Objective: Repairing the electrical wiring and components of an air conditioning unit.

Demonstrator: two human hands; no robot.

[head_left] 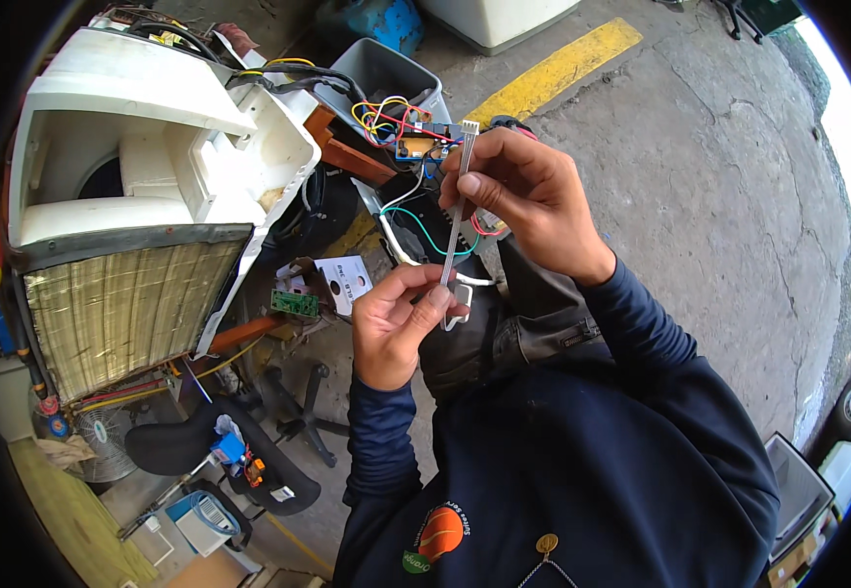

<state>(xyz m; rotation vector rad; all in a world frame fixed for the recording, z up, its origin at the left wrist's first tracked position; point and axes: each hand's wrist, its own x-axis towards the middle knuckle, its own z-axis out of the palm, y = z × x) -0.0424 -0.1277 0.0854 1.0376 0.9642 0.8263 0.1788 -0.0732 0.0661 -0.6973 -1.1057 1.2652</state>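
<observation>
A thin grey flat cable is stretched between my hands, with a small white plug at its upper end. My right hand pinches the cable between thumb and fingers just below that plug. Lower down, my left hand grips the cable's other end between thumb and forefinger. A small white piece shows beside the left fingertips; I cannot tell whether it is joined to the cable. Behind the cable lies a control board with red, yellow and blue wires. A green wire loops below it.
On the left stands an opened white air conditioner unit with its finned coil. Near it are a grey bin, a small green circuit board and a white box. A black chair carries tools.
</observation>
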